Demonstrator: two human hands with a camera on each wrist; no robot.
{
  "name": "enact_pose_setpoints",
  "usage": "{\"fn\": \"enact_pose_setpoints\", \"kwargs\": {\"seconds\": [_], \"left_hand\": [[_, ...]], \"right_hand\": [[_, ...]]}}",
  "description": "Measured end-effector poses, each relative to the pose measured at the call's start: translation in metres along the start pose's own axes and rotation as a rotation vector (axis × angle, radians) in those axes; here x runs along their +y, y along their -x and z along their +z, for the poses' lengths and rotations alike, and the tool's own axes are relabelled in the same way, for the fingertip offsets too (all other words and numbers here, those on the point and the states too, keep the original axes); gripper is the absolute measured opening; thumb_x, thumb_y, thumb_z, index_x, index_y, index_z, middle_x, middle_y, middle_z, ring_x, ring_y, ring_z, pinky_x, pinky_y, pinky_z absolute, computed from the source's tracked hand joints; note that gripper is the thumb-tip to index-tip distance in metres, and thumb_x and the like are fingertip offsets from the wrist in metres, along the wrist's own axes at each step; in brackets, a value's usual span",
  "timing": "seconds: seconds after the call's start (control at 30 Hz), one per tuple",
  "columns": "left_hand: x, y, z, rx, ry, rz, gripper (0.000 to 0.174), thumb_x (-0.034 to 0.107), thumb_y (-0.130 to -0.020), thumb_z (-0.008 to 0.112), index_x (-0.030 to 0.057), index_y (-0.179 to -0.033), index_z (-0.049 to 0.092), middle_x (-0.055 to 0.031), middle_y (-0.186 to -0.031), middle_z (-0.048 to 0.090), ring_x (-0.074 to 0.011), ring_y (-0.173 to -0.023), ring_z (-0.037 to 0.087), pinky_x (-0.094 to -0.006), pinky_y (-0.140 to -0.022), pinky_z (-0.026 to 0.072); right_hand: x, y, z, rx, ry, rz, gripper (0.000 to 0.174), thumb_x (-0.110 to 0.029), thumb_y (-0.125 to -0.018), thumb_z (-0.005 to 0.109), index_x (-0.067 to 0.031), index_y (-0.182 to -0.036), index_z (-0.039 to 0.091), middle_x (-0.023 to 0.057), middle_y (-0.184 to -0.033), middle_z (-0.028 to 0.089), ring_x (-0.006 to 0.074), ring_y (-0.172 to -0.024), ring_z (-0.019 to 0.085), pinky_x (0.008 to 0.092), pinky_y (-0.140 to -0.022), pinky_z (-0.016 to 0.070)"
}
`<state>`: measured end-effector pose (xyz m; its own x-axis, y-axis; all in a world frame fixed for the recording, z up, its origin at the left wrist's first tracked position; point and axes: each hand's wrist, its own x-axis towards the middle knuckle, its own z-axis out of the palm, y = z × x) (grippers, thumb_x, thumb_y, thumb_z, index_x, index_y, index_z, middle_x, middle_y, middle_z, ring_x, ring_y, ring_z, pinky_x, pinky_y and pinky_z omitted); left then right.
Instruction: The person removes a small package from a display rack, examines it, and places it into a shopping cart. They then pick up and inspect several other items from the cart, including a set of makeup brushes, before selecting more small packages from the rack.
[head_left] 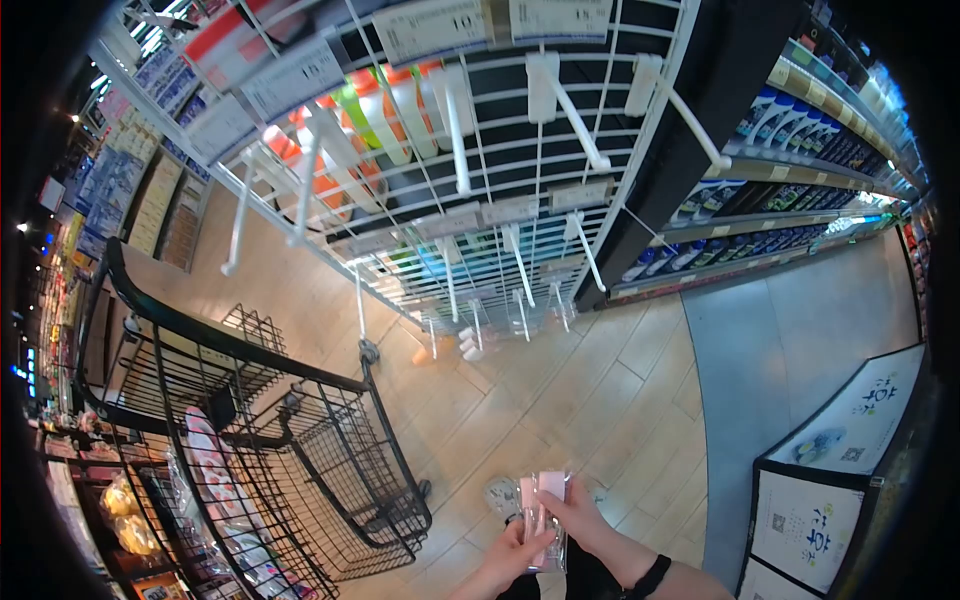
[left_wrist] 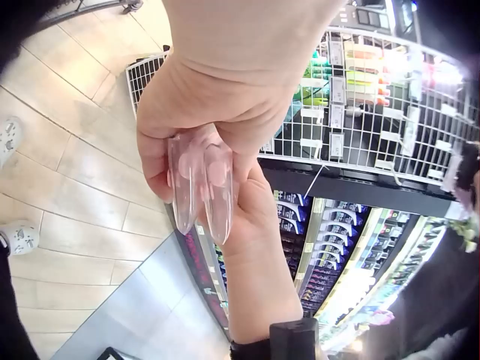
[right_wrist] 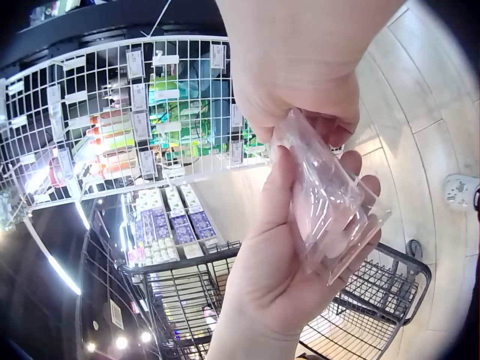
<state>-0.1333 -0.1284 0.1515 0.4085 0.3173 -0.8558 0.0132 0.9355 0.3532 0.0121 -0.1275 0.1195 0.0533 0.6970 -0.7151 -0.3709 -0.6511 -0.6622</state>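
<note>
Two clear packages with pink contents (head_left: 543, 520) are held between the hands, low in the head view. My left hand (head_left: 516, 548) grips them from the lower left, thumb on top; in the right wrist view this hand (right_wrist: 289, 262) cups the clear package (right_wrist: 330, 217) with its fingers behind it. My right hand (head_left: 580, 515) pinches the upper right part of the packages. In the left wrist view two clear pointed package ends (left_wrist: 202, 180) stick out beyond the fingers.
A black wire shopping cart (head_left: 330, 440) with packaged goods stands at the left. A white wire rack (head_left: 520, 190) with hooks and price tags is ahead. Bottle shelves (head_left: 760, 190) are at the upper right, printed boxes (head_left: 810, 525) at the lower right. Tiled floor (head_left: 590, 400) lies between.
</note>
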Motion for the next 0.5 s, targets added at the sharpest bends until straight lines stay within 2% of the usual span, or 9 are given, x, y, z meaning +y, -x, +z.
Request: {"fn": "enact_pose_setpoints", "kwargs": {"seconds": [0.03, 0.1, 0.17, 0.23, 0.33, 0.5], "left_hand": [[0.005, 0.006, 0.005, 0.002, -0.009, 0.013, 0.047, 0.020, -0.080, 0.068, 0.0000, -0.115, 0.043, -0.0067, -0.100, 0.056, -0.0125, -0.087, 0.057, -0.0267, -0.073, 0.0479], [0.011, 0.016, 0.012, 0.075, 0.093, 0.118, 0.040, 0.012, -0.081, 0.065, 0.0038, -0.116, 0.049, -0.0040, -0.096, 0.060, -0.0122, -0.083, 0.060, -0.0248, -0.069, 0.0495], [0.019, 0.022, 0.007, 0.045, 0.037, 0.116, 0.040, 0.014, -0.083, 0.064, 0.0016, -0.118, 0.048, -0.0055, -0.098, 0.061, -0.0140, -0.085, 0.061, -0.0263, -0.072, 0.0501], [0.024, 0.025, 0.002, 0.073, -0.108, 0.059, 0.045, 0.014, -0.081, 0.065, 0.0001, -0.119, 0.046, -0.0058, -0.101, 0.060, -0.0140, -0.088, 0.059, -0.0262, -0.074, 0.0492], [0.046, 0.053, 0.016, 0.064, -0.021, 0.039, 0.047, 0.015, -0.081, 0.066, 0.0001, -0.120, 0.045, -0.0065, -0.105, 0.058, -0.0143, -0.092, 0.058, -0.0266, -0.076, 0.0485], [0.048, 0.061, 0.015, 0.080, -0.061, 0.053, 0.051, 0.017, -0.080, 0.068, 0.0015, -0.122, 0.044, -0.0068, -0.107, 0.057, -0.0144, -0.093, 0.057, -0.0269, -0.077, 0.0481]], "right_hand": [[-0.001, 0.000, 0.002, 0.007, -0.008, -0.009, 0.047, -0.022, -0.083, 0.063, 0.0023, -0.114, 0.038, 0.0112, -0.104, 0.054, 0.0158, -0.097, 0.053, 0.0286, -0.082, 0.0440], [-0.008, 0.004, 0.008, 0.006, -0.045, -0.003, 0.045, -0.022, -0.084, 0.062, 0.0027, -0.114, 0.039, 0.0112, -0.104, 0.054, 0.0160, -0.096, 0.053, 0.0285, -0.082, 0.0439], [-0.014, 0.007, 0.013, -0.019, -0.073, 0.001, 0.036, -0.017, -0.087, 0.057, -0.0001, -0.115, 0.041, 0.0068, -0.104, 0.054, 0.0124, -0.094, 0.052, 0.0272, -0.079, 0.0449], [-0.020, 0.012, 0.019, -0.033, -0.089, -0.027, 0.036, -0.017, -0.087, 0.056, 0.0000, -0.115, 0.041, 0.0068, -0.105, 0.054, 0.0127, -0.094, 0.052, 0.0276, -0.079, 0.0449], [-0.034, 0.027, 0.029, -0.017, -0.085, -0.030, 0.036, -0.018, -0.087, 0.057, 0.0000, -0.115, 0.042, 0.0069, -0.105, 0.054, 0.0133, -0.094, 0.053, 0.0282, -0.080, 0.0449], [-0.048, 0.036, 0.035, -0.040, -0.019, -0.073, 0.040, -0.020, -0.085, 0.060, -0.0005, -0.116, 0.043, 0.0070, -0.105, 0.054, 0.0140, -0.093, 0.054, 0.0292, -0.081, 0.0448]]}}
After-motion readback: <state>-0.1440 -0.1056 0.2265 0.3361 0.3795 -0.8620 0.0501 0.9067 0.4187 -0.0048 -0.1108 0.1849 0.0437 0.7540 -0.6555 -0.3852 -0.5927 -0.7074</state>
